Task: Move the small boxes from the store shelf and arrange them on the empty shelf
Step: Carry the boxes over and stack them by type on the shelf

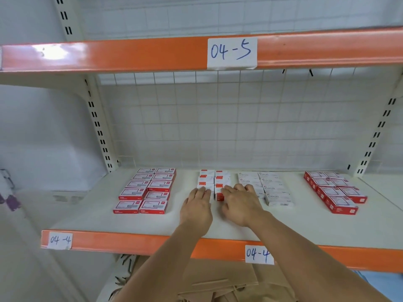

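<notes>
Head view looks down on your shelf [87, 214], the white deck with an orange front edge tagged 04-4, and everything below is placed against that shelf. Above it runs the orange beam [130, 54] labelled 04-5, with a wire grid panel [218, 123] closing off the shelf's back. Four groups of small boxes lie flat on the shelf in double columns: red-and-white boxes [148, 190] toward its left end, white boxes with red end flaps [214, 178] at its middle, white staple boxes [270, 186] just right of those, and red boxes [335, 190] toward its right end. Your left hand [198, 205] rests palm down with straight fingers on the front box of the middle group's left column. Your right hand [239, 203] lies over the front of that group's right column, fingers spread and lightly bent; whether it grips a box you cannot tell.
</notes>
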A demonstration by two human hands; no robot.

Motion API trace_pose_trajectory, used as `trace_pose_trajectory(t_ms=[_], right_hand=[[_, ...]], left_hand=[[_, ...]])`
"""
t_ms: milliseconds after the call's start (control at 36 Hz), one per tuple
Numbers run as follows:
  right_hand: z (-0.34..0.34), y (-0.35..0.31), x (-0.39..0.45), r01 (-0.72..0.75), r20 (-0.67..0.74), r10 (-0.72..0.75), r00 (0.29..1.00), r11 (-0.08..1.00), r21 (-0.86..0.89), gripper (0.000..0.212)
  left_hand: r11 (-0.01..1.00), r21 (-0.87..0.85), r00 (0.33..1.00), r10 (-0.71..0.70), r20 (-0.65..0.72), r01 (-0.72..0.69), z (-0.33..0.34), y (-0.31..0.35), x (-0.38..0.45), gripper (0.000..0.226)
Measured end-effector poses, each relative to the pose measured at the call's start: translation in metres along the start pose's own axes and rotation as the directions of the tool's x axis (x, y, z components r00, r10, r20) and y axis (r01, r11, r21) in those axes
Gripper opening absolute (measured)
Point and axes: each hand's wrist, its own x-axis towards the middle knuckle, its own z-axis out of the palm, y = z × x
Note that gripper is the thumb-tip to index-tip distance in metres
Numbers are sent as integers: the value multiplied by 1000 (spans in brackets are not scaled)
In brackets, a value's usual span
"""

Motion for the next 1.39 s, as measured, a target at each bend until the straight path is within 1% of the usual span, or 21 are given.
trace_pose_trajectory(t_ms=[83, 194, 250, 278, 306, 361, 444, 500, 611, 750, 917, 1083, 1194, 1278, 1389], right_hand=[[-1, 5, -3, -38, -52, 43, 998, 994, 100, 51], [1, 23, -16, -145, -197, 203, 959, 952, 270, 42], [2, 33, -25, -183, -218, 268, 938, 921, 344, 39], [3, 38, -29, -185, -221, 278, 935, 913, 364, 37], [4, 42, -34, -174, -224, 270, 937, 912, 372, 36], [5, 47, -44, -122, -216, 206, 954, 929, 349, 38], [10, 45, -53, -42, -170, 84, 982, 970, 238, 49], [13, 42, -55, -38, -149, 69, 986, 978, 205, 50], [17, 40, -60, -89, -141, 131, 981, 959, 268, 46], [17, 54, -75, -178, -125, 223, 967, 938, 298, 58], [15, 95, -103, -293, -179, 368, 912, 893, 343, 56], [15, 144, -133, -356, -215, 477, 852, 830, 429, 57], [16, 182, -154, -361, -244, 503, 829, 814, 455, 57], [16, 215, -170, -359, -249, 522, 816, 795, 489, 57], [17, 258, -186, -383, -225, 584, 780, 729, 567, 57]], left_hand=[[1000, 0, 1000, -1, 9, 1, 0, -1, -1, 50], [1000, 21, 1000, 3, 19, -3, -4, 0, -1, 50], [1000, 23, 1000, 9, 4, -10, -6, 2, -1, 50], [1000, 23, 1000, 13, -10, -13, -7, 3, -1, 50], [1000, 23, 1000, 16, -27, -16, -7, 4, -1, 49], [999, 27, 998, 23, -57, -22, -6, 8, -1, 49], [998, 22, 995, 54, -87, -52, -7, 18, -2, 51], [996, 19, 991, 89, -101, -88, -8, 25, -3, 50], [987, -7, 980, 162, -112, -163, -6, 38, -6, 50], [967, -63, 964, 239, -116, -247, 1, 60, -7, 51], [946, -98, 948, 298, -110, -308, 7, 100, -2, 46], [922, -114, 928, 362, -93, -371, 13, 151, 1, 44], [915, -131, 924, 372, -86, -381, 18, 193, 4, 43], [920, -149, 932, 355, -76, -362, 23, 227, 4, 43], [929, -196, 950, 308, -58, -313, 32, 270, 5, 42]])
